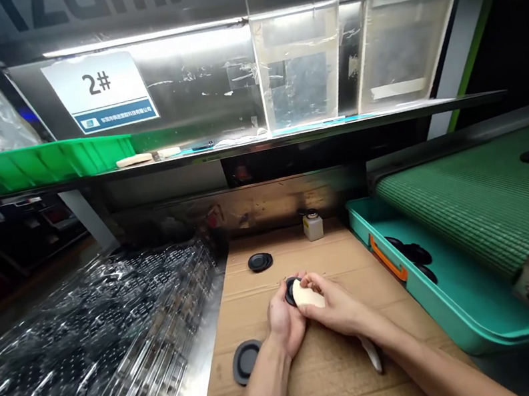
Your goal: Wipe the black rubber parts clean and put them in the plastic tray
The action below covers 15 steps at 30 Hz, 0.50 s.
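Observation:
My left hand [285, 321] is closed round a black round plastic part [290, 292] over the cardboard. With my right hand [334, 304] I grip a cream-coloured pad [307, 296], which lies against the face of that part and covers some of it. Left of my left forearm, a larger black disc [248, 361] with a raised ring rests on the cardboard. Farther back lie black round parts [260, 262], seemingly stacked. A slim pale-ended tool [371, 354] sticks out from under my right forearm; its kind is unclear.
Cardboard [327, 390] covers the bench. A small bottle [313, 225] stands at its back. On the right, a teal tray [457, 335] with black parts sits below a green conveyor belt [491, 187]. Clear plastic trays [116, 344] are stacked left. A green bin [46, 165] stands on the shelf.

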{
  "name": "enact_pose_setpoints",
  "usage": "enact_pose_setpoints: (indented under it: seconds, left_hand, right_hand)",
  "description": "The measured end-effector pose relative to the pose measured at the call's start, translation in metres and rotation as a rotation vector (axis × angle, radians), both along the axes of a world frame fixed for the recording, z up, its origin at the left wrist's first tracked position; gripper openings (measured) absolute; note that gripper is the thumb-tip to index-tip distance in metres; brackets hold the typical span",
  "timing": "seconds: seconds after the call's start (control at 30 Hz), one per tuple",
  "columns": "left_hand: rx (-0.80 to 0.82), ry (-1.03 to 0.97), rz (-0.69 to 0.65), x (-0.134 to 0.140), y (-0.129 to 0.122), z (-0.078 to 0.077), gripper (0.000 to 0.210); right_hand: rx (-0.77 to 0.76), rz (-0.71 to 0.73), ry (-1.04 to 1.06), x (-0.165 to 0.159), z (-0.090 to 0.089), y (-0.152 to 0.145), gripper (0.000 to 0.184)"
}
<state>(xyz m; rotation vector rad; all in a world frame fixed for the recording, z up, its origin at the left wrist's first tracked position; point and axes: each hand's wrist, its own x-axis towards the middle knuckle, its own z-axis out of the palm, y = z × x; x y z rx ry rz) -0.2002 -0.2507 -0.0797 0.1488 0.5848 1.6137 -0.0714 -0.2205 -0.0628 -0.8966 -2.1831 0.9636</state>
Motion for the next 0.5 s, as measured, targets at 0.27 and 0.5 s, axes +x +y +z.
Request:
enact_pose_setpoints:
  seconds: [0.27,0.5]
  left_hand:
    - [0.106,0.111,-0.107,0.004,-0.003,-0.002,0.027]
    - [0.101,0.109,-0.119,0.004,-0.005,-0.001,0.031]
  right_hand:
    - [0.088,-0.041,0.033,-0.01,0.002,-0.003,0.021]
    - [0.204,-0.288,-0.159,-0.014,0.002,-0.002,0.03]
